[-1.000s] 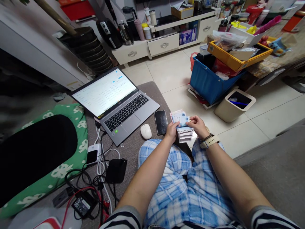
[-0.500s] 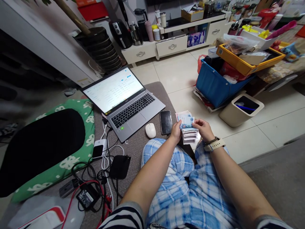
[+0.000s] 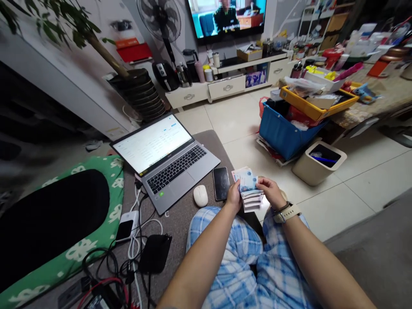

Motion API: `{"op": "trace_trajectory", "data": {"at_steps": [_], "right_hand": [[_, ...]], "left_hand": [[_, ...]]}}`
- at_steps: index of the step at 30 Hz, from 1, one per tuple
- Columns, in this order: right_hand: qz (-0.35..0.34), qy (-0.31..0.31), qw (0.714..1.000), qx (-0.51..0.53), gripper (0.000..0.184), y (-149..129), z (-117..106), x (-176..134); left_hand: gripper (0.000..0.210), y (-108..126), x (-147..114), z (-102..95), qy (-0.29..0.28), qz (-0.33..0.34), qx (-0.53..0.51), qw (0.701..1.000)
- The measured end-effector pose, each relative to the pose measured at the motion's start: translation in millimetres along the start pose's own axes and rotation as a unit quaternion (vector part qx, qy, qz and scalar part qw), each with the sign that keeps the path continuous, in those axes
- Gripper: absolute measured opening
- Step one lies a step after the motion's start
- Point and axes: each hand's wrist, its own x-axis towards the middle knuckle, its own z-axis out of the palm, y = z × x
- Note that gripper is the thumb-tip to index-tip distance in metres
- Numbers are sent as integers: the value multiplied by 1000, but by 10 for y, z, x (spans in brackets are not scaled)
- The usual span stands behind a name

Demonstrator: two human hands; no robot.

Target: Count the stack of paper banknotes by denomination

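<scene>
My left hand (image 3: pixel 234 195) is closed around the left side of a folded stack of banknotes (image 3: pixel 252 200), just in front of my knees. Blue notes lie on top, and paler, pinkish ones fan out behind and below them. With thumb and fingers, my right hand (image 3: pixel 271 192) pinches the right edge of a blue banknote (image 3: pixel 249 180) at the top of the stack. Left of the money, a dark smartphone (image 3: pixel 221 183) and a white mouse (image 3: pixel 201 196) rest on the grey upholstered seat (image 3: pixel 207 139).
An open laptop (image 3: pixel 174 171) stands on the seat, with tangled cables and a black pouch (image 3: pixel 156 253) nearer me. A green cushion (image 3: pixel 111 182) lies at left. Across the tiled floor are a beige bin (image 3: pixel 320 163), a loaded blue box (image 3: pixel 283 135) and a television (image 3: pixel 228 19).
The view has tilted up, bringing the television and fan into sight. Both hands still hold the money; the blue notes at the top are spread slightly wider.
</scene>
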Motion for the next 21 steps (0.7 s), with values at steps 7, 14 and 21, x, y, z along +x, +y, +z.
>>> {"op": "trace_trajectory", "data": {"at_steps": [7,14,21], "right_hand": [[-13,-3,1000,1,20,14,16,22],[-26,-11,1000,6,23,9,15,31],[-37,-18,999,10,25,-16,-4,-12]], "left_hand": [[29,3,22,-19,-3,-26,2,1000],[26,-10,59,-25,-23,5,30,999],[32,-4,41,-43,-22,17,37,999]]}}
